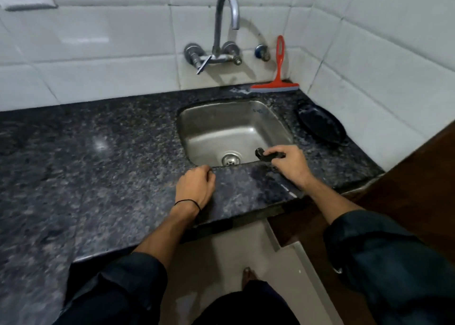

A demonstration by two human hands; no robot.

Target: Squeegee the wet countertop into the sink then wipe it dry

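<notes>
While the red plastic squeegee (pixel 279 78) leans on the far tiled wall behind the steel sink (pixel 197 137), my right hand (pixel 291 163) grips a small black object (pixel 268 155) at the sink's near rim. My left hand (pixel 197 187) rests loosely curled on the dark speckled granite countertop (pixel 98 157). I'd put the object down, then draw the blade flat toward the basin.

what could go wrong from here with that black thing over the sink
The right hand holds a small black object at the sink's near rim; if it slips, it may drop toward the drain. The red squeegee leans on the back wall beyond the sink, so reaching for it may bump the faucet. The black plate by the right wall could get knocked during squeegeeing.
</notes>
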